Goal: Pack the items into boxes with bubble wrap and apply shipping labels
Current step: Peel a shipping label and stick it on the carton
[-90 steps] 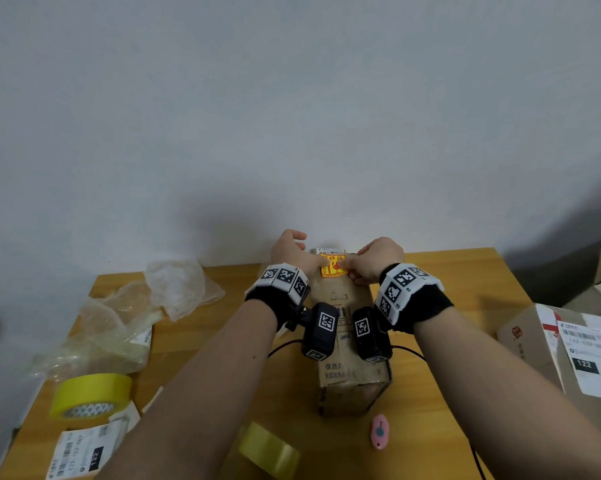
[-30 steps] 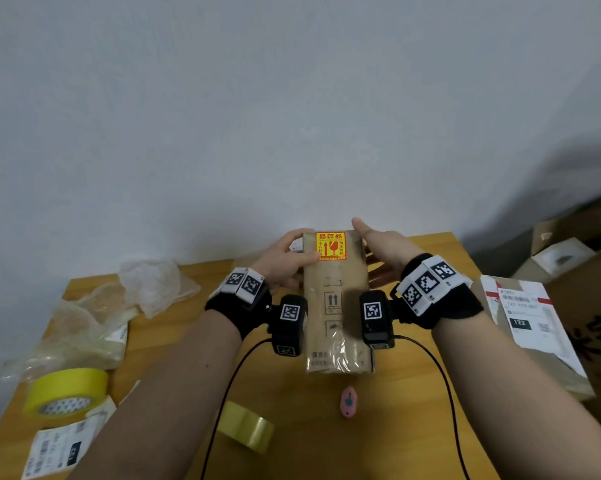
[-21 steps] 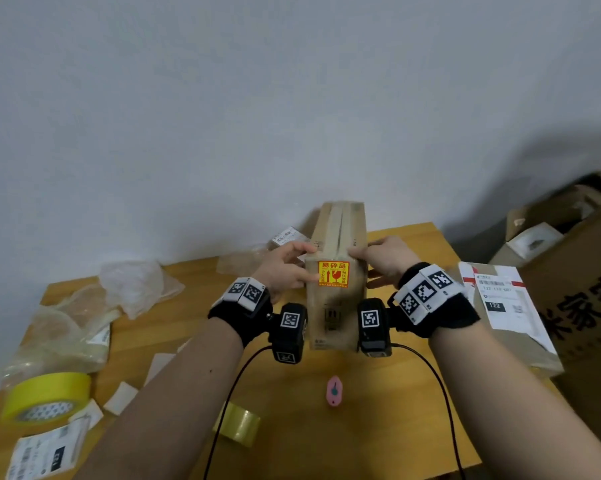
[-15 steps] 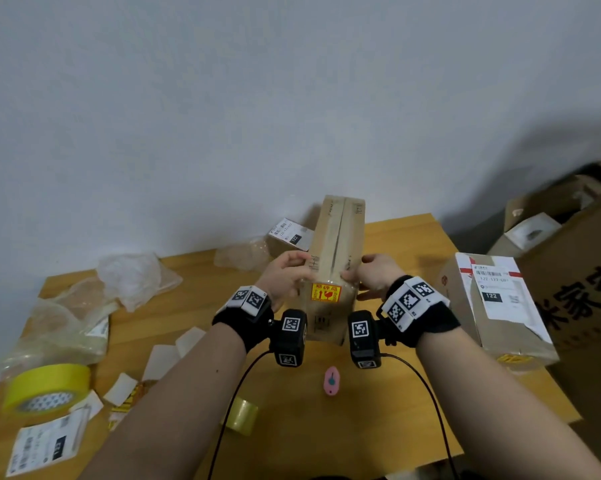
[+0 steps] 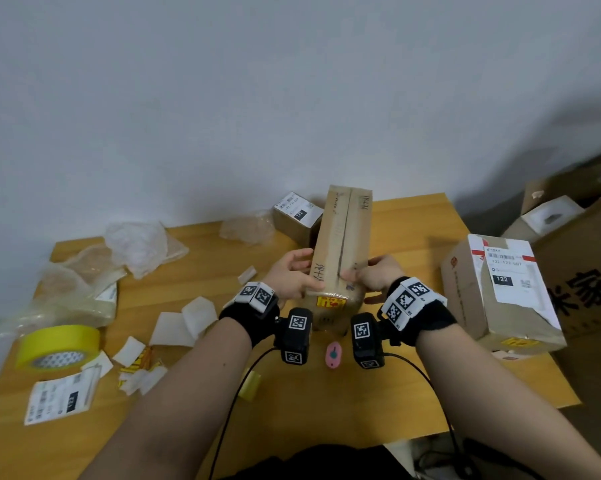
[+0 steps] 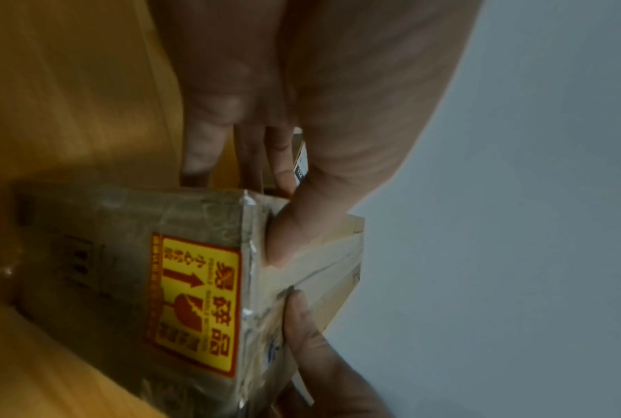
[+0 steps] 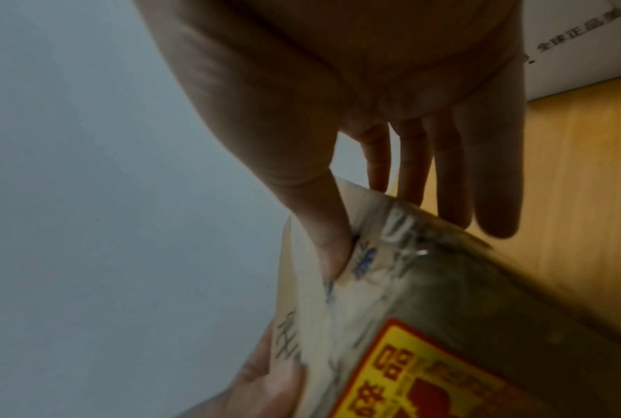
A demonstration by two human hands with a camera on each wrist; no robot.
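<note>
Cardboard box point(image 5: 340, 251), long and taped along its seam, sits at centre frame above the wooden worktop point(image 5: 389, 386), tilted with its far end raised. Left hand point(image 5: 290, 277) grips the box's left side, thumb on the top face, fingers down the side. Right hand point(image 5: 378, 280) holds the right side the same way, thumb pressed at the taped edge. Yellow-and-red fragile sticker point(image 5: 330, 302) shows on the near end face. Pink cutter point(image 5: 333, 355) lies just below the box. Yellow tape roll point(image 5: 58, 345) at left; labelled parcel point(image 5: 500, 292) at right; small labelled box point(image 5: 297, 216) behind.
</note>
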